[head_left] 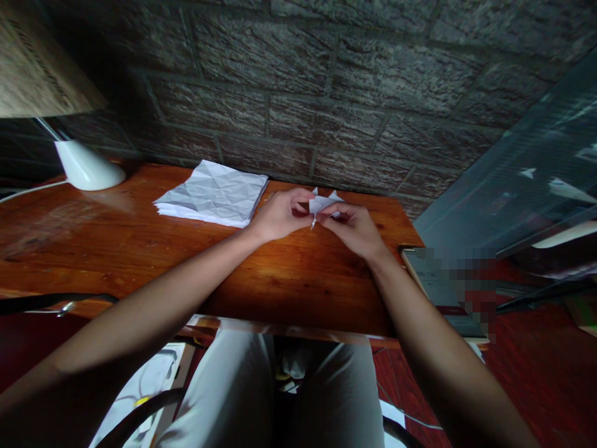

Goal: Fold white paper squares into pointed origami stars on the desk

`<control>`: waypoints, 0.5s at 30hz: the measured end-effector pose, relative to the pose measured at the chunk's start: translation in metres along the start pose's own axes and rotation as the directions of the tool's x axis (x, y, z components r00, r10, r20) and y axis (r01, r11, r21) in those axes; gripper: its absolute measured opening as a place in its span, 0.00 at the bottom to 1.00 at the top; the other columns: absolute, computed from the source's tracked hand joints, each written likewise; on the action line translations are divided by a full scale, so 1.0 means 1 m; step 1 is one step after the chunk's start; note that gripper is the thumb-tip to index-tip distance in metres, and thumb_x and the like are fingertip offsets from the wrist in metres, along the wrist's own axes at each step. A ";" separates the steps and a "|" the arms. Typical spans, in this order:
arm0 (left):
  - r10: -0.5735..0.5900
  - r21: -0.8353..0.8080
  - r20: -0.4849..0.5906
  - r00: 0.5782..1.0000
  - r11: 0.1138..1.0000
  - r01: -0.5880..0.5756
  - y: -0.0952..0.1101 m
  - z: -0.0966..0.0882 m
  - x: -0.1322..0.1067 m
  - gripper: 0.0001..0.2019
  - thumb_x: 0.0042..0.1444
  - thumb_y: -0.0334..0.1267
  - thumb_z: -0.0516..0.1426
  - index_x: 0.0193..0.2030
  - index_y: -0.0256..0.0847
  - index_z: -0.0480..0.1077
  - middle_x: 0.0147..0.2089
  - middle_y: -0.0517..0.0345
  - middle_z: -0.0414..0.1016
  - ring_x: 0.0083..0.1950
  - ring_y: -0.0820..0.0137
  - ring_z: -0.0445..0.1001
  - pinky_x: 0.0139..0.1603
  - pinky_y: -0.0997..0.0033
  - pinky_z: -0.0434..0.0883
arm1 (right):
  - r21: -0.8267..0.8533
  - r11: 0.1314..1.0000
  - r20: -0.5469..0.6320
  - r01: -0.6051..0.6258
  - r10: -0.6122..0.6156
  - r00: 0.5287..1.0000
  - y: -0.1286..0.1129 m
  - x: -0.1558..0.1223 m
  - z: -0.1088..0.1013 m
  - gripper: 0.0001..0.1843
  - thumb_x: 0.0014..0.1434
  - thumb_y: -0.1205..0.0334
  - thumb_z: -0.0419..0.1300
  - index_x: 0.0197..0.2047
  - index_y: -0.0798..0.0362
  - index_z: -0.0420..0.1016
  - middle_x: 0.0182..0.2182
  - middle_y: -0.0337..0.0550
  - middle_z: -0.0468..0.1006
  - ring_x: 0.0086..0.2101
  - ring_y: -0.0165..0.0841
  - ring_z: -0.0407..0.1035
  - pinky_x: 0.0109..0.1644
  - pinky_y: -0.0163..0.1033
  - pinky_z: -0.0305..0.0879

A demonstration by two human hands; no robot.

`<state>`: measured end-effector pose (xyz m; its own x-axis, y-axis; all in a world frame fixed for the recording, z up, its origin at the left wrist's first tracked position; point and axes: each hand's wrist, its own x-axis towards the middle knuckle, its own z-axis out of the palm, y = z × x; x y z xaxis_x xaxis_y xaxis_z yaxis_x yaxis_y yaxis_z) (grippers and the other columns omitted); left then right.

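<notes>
Between my two hands, just above the back part of the wooden desk, is a small piece of folded white paper [323, 203] with pointed tips sticking up and one pointing down. My left hand [286, 213] pinches its left edge between thumb and fingers. From the right, my right hand [351, 227] grips the lower right side, thumb and forefinger closed on it. My fingers hide part of the folds. Left of my left hand lies a stack of creased white paper sheets [214, 191], the top one marked all over with triangular fold lines.
A lamp [91, 167] with a white base and woven shade stands at the desk's [289, 286] left end. A brick wall [298, 93] rises behind. At the right edge lies a phone-like device [426, 274], partly blurred out. A grey translucent panel [513, 162] slants beyond it.
</notes>
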<state>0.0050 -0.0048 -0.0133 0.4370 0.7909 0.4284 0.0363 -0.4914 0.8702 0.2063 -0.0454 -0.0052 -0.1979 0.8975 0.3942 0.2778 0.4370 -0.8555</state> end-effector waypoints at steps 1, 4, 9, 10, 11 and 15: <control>0.001 0.000 -0.004 1.000 1.000 -0.001 0.000 0.000 0.000 0.20 0.49 0.35 0.70 0.49 0.37 0.75 0.48 0.48 0.85 0.41 0.65 0.84 0.43 0.67 0.79 | -0.004 1.000 -0.004 0.000 0.000 1.000 0.000 0.000 0.000 0.10 0.55 0.52 0.71 0.31 0.49 0.84 0.32 0.39 0.84 0.33 0.35 0.73 0.46 0.43 0.68; 0.001 0.002 -0.013 1.000 1.000 -0.001 0.001 0.000 0.000 0.19 0.50 0.36 0.70 0.49 0.36 0.75 0.48 0.47 0.85 0.43 0.64 0.84 0.45 0.65 0.79 | -0.018 1.000 -0.030 -0.013 0.012 0.999 0.000 0.000 0.001 0.08 0.55 0.54 0.70 0.32 0.49 0.85 0.32 0.40 0.85 0.33 0.35 0.74 0.46 0.43 0.69; 0.004 0.013 -0.007 1.000 1.000 -0.004 0.002 0.002 -0.001 0.19 0.50 0.33 0.69 0.50 0.36 0.75 0.48 0.47 0.85 0.44 0.64 0.85 0.46 0.65 0.79 | -0.089 0.995 -0.049 -0.043 0.038 0.998 -0.001 -0.001 -0.001 0.08 0.55 0.55 0.70 0.33 0.50 0.87 0.32 0.41 0.87 0.32 0.36 0.75 0.42 0.42 0.68; 0.003 0.017 -0.006 1.000 1.000 -0.003 0.002 0.002 -0.002 0.20 0.50 0.32 0.68 0.50 0.36 0.75 0.49 0.47 0.85 0.43 0.64 0.85 0.45 0.65 0.79 | -0.106 0.993 -0.051 -0.046 0.040 0.998 -0.001 -0.001 -0.001 0.08 0.56 0.55 0.70 0.33 0.50 0.87 0.32 0.41 0.87 0.32 0.36 0.75 0.41 0.42 0.68; 0.001 0.022 -0.006 1.000 1.000 -0.001 0.002 0.002 -0.002 0.20 0.50 0.32 0.68 0.51 0.36 0.75 0.50 0.46 0.85 0.43 0.64 0.85 0.45 0.66 0.79 | -0.122 0.991 -0.054 -0.048 0.042 0.998 -0.001 -0.001 -0.001 0.08 0.55 0.55 0.70 0.32 0.50 0.87 0.31 0.41 0.87 0.31 0.36 0.75 0.41 0.42 0.68; 0.000 0.039 -0.008 1.000 0.999 0.000 0.001 0.003 -0.004 0.21 0.51 0.32 0.67 0.53 0.36 0.74 0.56 0.42 0.83 0.42 0.64 0.85 0.44 0.67 0.80 | -0.160 0.985 -0.078 -0.061 0.049 0.996 0.000 -0.001 -0.001 0.07 0.56 0.57 0.69 0.32 0.50 0.87 0.31 0.41 0.87 0.30 0.36 0.76 0.41 0.42 0.68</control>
<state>0.0059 -0.0093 -0.0148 0.4299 0.7935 0.4307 0.0711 -0.5053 0.8600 0.2078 -0.0464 -0.0051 -0.1099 0.9197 0.3770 0.4362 0.3854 -0.8131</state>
